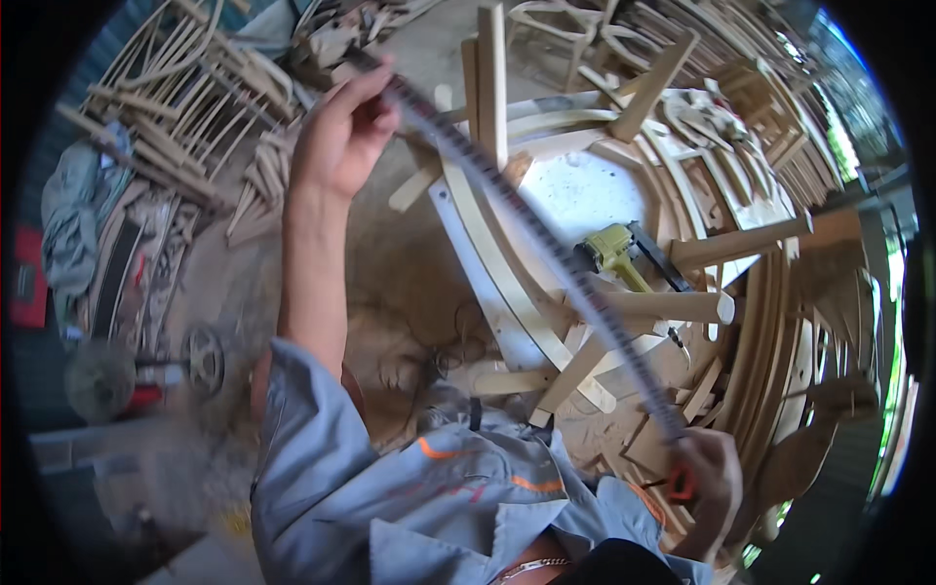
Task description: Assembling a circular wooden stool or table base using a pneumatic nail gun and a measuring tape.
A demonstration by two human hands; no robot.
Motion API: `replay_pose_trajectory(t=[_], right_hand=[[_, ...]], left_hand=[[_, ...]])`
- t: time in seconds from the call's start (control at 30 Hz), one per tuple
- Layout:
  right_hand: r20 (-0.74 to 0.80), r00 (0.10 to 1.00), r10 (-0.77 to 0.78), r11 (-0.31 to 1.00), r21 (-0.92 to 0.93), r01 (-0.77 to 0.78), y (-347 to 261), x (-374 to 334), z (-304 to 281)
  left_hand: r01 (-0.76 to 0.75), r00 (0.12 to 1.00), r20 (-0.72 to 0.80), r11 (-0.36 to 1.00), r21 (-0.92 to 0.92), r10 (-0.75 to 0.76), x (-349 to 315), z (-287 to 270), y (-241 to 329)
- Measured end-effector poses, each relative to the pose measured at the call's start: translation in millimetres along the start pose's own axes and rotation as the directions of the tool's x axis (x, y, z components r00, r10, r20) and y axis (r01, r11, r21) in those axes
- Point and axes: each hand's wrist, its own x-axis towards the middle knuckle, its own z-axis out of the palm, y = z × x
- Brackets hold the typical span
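A long, dark tape measure blade (549,231) stretches diagonally in front of me, blurred by motion. My left hand (343,141) is raised at upper left, its fingers closed around the blade's far end. At lower right, my right hand (714,480) is closed on the tape measure's case, of which an orange-red part (682,482) shows; the rest is covered by the hand. Beneath the blade lies a curved wooden frame (497,268) with upright wooden legs (490,88). The blade passes above it; whether it touches the wood I cannot tell.
A green and black nail gun (614,255) lies within the frame, by a white surface (583,195). Wooden chair frames (180,97) are piled at upper left. Scrap wood and a grey cloth (78,219) lie at left. Curved boards (765,341) stand on the right.
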Motion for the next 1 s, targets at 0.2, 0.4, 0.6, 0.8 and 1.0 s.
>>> replay_pose_trajectory(t=[0.2, 0.4, 0.6, 0.8, 1.0], right_hand=[[-0.450, 0.812, -0.371, 0.912, -0.343, 0.226, -29, -33, -42], [-0.473, 0.843, -0.257, 0.954, -0.266, 0.141, -60, 12, -68], [-0.405, 0.865, -0.295, 0.941, -0.281, 0.189, -72, 44, -52], [-0.474, 0.838, -0.271, 0.941, -0.315, 0.126, -42, 30, -67], [-0.459, 0.823, -0.334, 0.902, -0.408, 0.138, -75, 50, -55]], left_hand=[[-0.027, 0.869, 0.475, 0.946, 0.323, -0.138, 159, 47, 11], [-0.403, 0.783, 0.588, 0.554, 0.728, -0.202, 268, 21, -11], [-0.437, 0.791, 0.546, 0.369, 0.820, -0.277, 302, -9, -10], [-0.435, 0.732, 0.585, 0.421, 0.796, -0.349, 310, 22, -35], [-0.318, 0.814, 0.486, 0.457, 0.831, -0.317, 332, -35, -16]])
